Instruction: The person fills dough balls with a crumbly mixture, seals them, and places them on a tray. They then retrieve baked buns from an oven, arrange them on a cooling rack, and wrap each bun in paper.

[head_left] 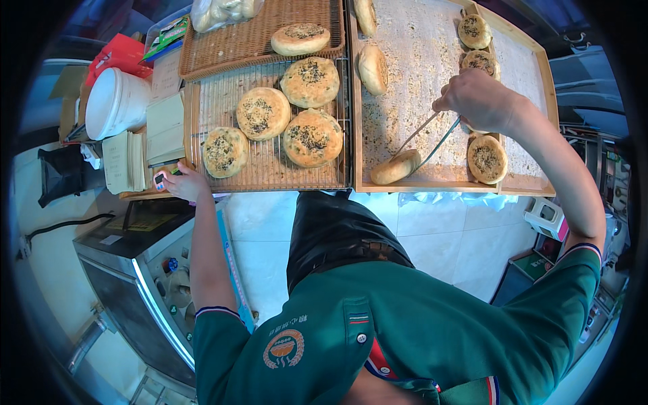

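Over the right-hand wooden tray, my right hand (477, 101) is closed around the top of a pair of tongs (440, 140). The two thin arms of the tongs reach down to a round sesame-topped bun (395, 167), which is tipped on its side by the tray's near edge. At the left table edge, my left hand (184, 183) has its fingers curled around a small pink device (160, 179) with a dark screen. Beside that hand stand stacks of paper bags (127, 162). Several sesame buns (312, 138) lie on the wire rack (270, 177) to its right.
The wooden tray (513, 187) bears crumbs, with more buns (487, 160) along its divider and left side. Behind the rack is a wicker tray (229, 47) with one bun and a plastic bag. A white bucket (118, 104) stands far left; below is a glass-fronted cabinet (128, 263).
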The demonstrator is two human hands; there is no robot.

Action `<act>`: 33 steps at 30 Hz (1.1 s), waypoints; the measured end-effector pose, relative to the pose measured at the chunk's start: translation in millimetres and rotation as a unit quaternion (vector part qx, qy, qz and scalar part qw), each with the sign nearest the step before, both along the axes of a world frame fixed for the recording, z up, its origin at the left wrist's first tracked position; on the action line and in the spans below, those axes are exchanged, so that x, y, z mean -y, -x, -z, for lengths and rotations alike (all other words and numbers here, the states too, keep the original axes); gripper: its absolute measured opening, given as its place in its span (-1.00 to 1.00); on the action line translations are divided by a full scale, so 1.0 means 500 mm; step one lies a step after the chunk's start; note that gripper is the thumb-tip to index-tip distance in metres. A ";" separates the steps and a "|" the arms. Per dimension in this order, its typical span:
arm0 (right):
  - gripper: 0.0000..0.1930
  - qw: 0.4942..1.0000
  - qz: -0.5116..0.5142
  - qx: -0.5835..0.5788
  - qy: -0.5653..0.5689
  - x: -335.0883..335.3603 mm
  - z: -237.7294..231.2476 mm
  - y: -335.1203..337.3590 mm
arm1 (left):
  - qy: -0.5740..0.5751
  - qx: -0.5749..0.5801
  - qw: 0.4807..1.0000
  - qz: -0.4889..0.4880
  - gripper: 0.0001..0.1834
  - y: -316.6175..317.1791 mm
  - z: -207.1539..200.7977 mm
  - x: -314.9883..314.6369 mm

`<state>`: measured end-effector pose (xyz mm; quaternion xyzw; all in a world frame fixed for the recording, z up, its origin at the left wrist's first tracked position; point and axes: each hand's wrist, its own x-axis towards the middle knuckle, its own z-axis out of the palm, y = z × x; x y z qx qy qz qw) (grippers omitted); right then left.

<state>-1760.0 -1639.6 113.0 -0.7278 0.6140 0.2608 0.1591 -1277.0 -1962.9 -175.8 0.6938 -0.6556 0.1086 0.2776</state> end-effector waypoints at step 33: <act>-0.63 0.896 0.234 0.300 0.229 -0.165 0.015 -0.111 | -0.007 0.046 0.999 0.014 -0.38 -0.003 -0.002 0.005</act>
